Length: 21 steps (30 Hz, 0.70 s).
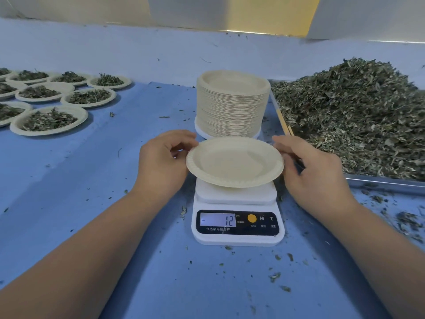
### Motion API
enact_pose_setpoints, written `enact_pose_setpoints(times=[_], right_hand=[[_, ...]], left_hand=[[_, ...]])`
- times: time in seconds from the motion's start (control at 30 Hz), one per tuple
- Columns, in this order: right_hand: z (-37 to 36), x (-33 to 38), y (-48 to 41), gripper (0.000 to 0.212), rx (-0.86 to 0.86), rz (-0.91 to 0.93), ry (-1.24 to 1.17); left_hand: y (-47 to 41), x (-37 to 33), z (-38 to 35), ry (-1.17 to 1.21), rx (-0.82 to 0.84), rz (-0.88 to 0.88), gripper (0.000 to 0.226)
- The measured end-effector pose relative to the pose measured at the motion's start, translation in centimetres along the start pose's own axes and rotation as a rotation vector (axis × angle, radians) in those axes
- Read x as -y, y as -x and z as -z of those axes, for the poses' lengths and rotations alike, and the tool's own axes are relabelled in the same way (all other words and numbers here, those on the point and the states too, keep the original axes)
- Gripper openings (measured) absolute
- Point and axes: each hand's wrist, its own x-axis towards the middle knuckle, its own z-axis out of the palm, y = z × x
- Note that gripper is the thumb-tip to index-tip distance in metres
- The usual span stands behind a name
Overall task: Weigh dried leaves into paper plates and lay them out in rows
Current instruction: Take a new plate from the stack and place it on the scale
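Left hand (161, 162): centre left, thumb and curled fingers pinching the plate's left rim.
Right hand (315, 166): centre right, blurred, fingertips at the plate's right rim; whether it grips cannot be told.
Plate (234, 162): pale, round, empty, crimped rim; mid-frame, over the scale (238, 217).
Leaves (356, 116): grey-green heap on a tray (379, 183), right of frame.
Filled plates (48, 120): rows, upper left.

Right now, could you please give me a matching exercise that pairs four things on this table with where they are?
Things:
1 empty plate
2 plate stack
3 filled plates
4 leaf heap

Places:
A left side of the table
B in the tray
C over the scale
D behind the scale

Pairs: 1-C; 2-D; 3-A; 4-B
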Motion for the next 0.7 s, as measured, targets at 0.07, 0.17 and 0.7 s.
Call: enact_pose_setpoints(times=[0.07,0.17,0.7], right_hand=[[0.0,-0.3,0.0,0.043,0.001,0.011,0.023],[0.2,-0.4,-0.1,0.047,0.014,-0.011,0.041],[0.2,-1.0,-0.1,0.044,-0.004,-0.063,0.098]], left_hand=[[-0.1,0.4,0.0,-0.016,0.007,0.006,0.043],[-0.2,1.0,0.0,-0.055,-0.031,0.052,0.044],[-0.6,2.0,0.3,0.006,0.041,0.322,0.024]])
